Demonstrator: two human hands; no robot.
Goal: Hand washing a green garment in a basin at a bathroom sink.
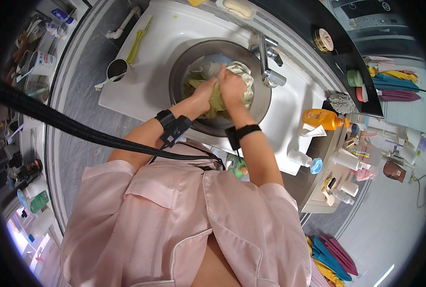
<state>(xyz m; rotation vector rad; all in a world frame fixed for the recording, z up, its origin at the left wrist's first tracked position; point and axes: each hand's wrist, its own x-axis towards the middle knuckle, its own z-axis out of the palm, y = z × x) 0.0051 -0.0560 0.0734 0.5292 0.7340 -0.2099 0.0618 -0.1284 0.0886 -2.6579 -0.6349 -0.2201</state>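
Observation:
A wide metal basin [261,112] stands in the white washbasin [155,62]. Bunched inside it is a wet-looking pale yellow-green cloth [216,103], with a lighter whitish part spread toward the tap side. My left hand [203,97] is closed on the cloth from the left, its fingers partly hidden in the folds. Right beside it, my right hand [233,87] is closed in a fist, gripping the same cloth. The two hands meet over the middle of the basin. Dark bands circle both wrists.
A chrome tap [270,71] reaches over the basin's right rim. On the left stand a cup [119,71] with a toothbrush and a green brush [137,43]. An orange bottle [320,118], a white tube [313,130] and a white bottle [299,157] are at the right. A black cord crosses the left side.

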